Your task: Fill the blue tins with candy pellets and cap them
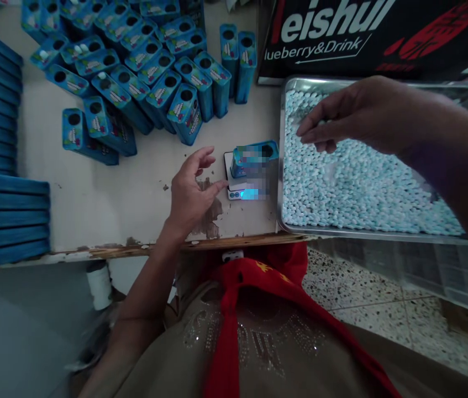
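My left hand (194, 188) is held over the table with thumb and fingers apart and nothing between them. Just to its right, a blue tin (240, 167) with a dark round hole in its top stands on a small digital scale (234, 188) with a lit display. My right hand (341, 119) is above the left part of a metal tray (280, 182) full of small pale blue and white oval candies (320, 188). Its fingertips are drawn together in a pinch, and I cannot make out what is in them.
Many upright blue tins (184, 113) crowd the back of the table, a few with white candies at their holes. More tins (8, 221) lie stacked at the left. A black printed box (320, 61) stands behind the tray. The table's worn front edge (134, 251) is near my body.
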Tool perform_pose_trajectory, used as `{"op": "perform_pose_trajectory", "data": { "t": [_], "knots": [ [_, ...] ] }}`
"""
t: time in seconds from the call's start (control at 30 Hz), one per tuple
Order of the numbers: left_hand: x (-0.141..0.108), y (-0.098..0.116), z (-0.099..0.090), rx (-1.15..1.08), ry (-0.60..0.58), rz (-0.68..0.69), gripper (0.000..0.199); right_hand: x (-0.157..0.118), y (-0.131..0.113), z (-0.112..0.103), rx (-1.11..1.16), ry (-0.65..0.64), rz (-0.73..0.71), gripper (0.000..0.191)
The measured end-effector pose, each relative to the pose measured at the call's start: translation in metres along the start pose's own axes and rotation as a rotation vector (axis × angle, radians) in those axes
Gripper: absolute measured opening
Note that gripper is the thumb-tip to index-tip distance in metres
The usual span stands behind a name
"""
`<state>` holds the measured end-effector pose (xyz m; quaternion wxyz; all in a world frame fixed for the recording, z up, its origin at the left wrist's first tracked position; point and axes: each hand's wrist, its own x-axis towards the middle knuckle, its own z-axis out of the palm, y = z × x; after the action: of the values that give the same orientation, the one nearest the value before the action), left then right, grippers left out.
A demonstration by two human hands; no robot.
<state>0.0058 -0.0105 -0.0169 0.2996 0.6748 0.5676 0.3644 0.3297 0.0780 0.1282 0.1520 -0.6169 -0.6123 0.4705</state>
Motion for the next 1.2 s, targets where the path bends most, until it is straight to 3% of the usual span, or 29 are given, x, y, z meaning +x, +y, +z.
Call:
{"op": "perform_pose_trajectory", "data": {
  "t": [0.23, 0.4, 0.53, 0.63, 0.7, 0.77, 0.83, 0.97, 1.07, 1.2],
  "knots": [
    [-0.001, 0.004, 0.003, -0.073, -0.074, 0.016, 0.052, -0.003, -0.022, 0.018, -0.087, 0.010, 0.014, 0.020],
    [-0.001, 0.008, 0.004, -0.063, -0.019, 0.014, 0.053, 0.006, -0.024, 0.021, -0.033, -0.076, -0.072, 0.007],
    [0.014, 0.007, 0.031, -0.039, 0.023, 0.033, 0.071, 0.006, 0.007, 0.003, 0.072, -0.030, -0.088, 0.006],
    [0.033, 0.006, 0.055, -0.124, -0.011, 0.071, 0.055, -0.002, 0.049, -0.006, 0.047, 0.036, -0.071, 0.009],
    [0.046, 0.015, 0.062, -0.147, -0.029, 0.147, 0.045, -0.010, 0.077, -0.001, 0.082, 0.111, -0.073, 0.011],
    [0.057, 0.033, 0.061, -0.035, -0.048, 0.304, 0.043, -0.016, 0.098, 0.015, 0.277, 0.207, -0.047, 0.003],
    [0.065, 0.059, 0.056, 0.153, -0.063, 0.496, 0.040, -0.017, 0.109, 0.037, 0.609, 0.270, 0.017, 0.013],
    [0.073, 0.097, 0.062, 0.349, -0.002, 0.724, 0.038, -0.009, 0.109, 0.072, 1.233, 0.229, 0.170, 0.033],
    [0.078, 0.091, 0.079, 0.340, 0.014, 0.716, 0.036, -0.008, 0.105, 0.082, 1.495, 0.161, 0.228, 0.035],
    [0.082, 0.068, 0.092, 0.185, 0.029, 0.621, 0.028, -0.018, 0.106, 0.081, 1.658, 0.120, 0.245, 0.028]
  ]
}}
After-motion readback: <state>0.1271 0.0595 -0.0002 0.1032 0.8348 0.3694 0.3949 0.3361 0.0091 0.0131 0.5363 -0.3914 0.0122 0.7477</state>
